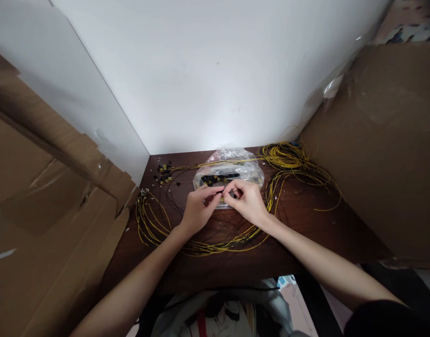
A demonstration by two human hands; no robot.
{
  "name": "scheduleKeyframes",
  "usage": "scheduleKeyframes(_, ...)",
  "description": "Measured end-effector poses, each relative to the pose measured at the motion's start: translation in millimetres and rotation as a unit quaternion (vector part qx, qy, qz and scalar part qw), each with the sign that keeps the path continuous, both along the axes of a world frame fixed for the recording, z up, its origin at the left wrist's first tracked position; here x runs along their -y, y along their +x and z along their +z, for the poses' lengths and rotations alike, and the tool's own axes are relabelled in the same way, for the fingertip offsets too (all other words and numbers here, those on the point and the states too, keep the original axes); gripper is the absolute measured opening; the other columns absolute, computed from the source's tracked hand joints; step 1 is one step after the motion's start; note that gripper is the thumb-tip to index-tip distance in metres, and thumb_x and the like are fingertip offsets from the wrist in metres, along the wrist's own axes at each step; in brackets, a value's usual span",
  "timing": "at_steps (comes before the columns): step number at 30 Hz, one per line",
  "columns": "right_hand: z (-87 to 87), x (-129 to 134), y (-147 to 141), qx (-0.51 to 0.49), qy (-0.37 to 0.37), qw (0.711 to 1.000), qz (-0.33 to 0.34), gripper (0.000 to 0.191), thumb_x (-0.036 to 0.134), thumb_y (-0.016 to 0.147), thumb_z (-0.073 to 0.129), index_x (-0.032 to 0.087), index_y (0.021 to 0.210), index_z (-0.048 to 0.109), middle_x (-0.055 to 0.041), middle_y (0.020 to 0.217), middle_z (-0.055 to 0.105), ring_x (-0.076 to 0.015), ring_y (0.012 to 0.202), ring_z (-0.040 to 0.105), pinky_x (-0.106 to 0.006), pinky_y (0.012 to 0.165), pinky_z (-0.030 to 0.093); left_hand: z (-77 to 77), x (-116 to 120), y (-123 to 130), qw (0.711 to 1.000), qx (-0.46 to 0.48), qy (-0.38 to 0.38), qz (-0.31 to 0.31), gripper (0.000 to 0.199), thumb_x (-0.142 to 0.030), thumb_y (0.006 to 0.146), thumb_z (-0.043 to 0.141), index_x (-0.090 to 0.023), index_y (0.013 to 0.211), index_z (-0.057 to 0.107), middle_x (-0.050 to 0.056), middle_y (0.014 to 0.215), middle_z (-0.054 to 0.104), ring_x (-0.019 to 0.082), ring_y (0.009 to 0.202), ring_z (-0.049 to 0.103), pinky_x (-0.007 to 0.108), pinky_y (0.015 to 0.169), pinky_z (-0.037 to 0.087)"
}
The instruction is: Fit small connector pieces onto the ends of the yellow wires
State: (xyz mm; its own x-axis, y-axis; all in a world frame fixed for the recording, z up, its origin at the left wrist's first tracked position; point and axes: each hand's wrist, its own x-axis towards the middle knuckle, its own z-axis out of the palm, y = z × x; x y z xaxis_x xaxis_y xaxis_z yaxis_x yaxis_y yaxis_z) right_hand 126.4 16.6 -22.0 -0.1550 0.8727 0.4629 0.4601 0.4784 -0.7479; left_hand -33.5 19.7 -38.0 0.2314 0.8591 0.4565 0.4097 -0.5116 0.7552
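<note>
My left hand (198, 208) and my right hand (247, 200) meet over the middle of the tabletop, thumbs and fingertips pinched together. Between them is a small black part (220, 191), mostly covered by the fingers, so its exact kind is hidden. Just behind the hands lies a clear plastic bag (225, 154) with several black and yellow connector pieces (211, 179) on it or in it. A bundle of yellow and black wires (215, 248) curves across the table in front of my hands.
A coil of yellow wires (285, 157) rests at the back right. Wire ends with connectors (165, 174) and tiny black bits lie at the back left. Cardboard (60, 201) stands on the left, a cardboard box (380, 154) on the right, and a white wall (215, 84) behind.
</note>
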Motion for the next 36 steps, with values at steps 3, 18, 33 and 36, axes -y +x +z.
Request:
scheduleKeyframes(3,-0.4,-2.1,1.2,-0.019,-0.031,0.999,-0.006,0.007,0.018,0.071,0.056,0.015,0.065,0.06,0.0048,0.052,0.04,-0.0082,0.05,0.035,-0.022,0.052,0.029,1.2,0.1,0.4,1.0,0.008,0.0,-0.01,0.021,-0.022,0.081,0.056,-0.017,0.097,0.069,0.002,0.065,0.058,0.011,0.057,0.048,0.022,0.055,0.039)
scheduleKeyframes(18,-6.8,-8.9,0.9,-0.1,-0.121,0.987,0.028,0.012,0.024,0.071,0.057,0.013,0.068,0.061,0.0066,0.051,0.032,-0.0073,0.049,0.03,-0.023,0.051,0.027,1.6,-3.0,-1.0,0.999,0.046,0.009,-0.021,0.019,-0.018,0.079,0.058,-0.016,0.094,0.069,0.007,0.089,0.067,0.015,0.078,0.06,0.025,0.069,0.046)
scheduleKeyframes(33,-9.5,-9.1,2.2,-0.075,-0.114,0.99,0.018,0.009,0.022,0.07,0.057,0.014,0.067,0.061,0.0058,0.052,0.035,-0.008,0.05,0.033,-0.023,0.051,0.029,0.8,-1.9,-1.2,0.999,0.028,0.037,-0.011,0.017,-0.021,0.08,0.058,-0.017,0.093,0.07,0.007,0.084,0.067,0.015,0.073,0.059,0.026,0.066,0.046)
scheduleKeyframes(36,-8.7,-9.0,2.2,-0.074,-0.112,0.991,0.02,0.009,0.022,0.07,0.056,0.015,0.066,0.06,0.006,0.052,0.034,-0.008,0.05,0.033,-0.023,0.051,0.028,-0.2,-1.2,-0.4,0.999,0.025,0.042,-0.018,0.017,-0.02,0.08,0.058,-0.017,0.092,0.07,0.007,0.083,0.066,0.015,0.074,0.06,0.026,0.065,0.046)
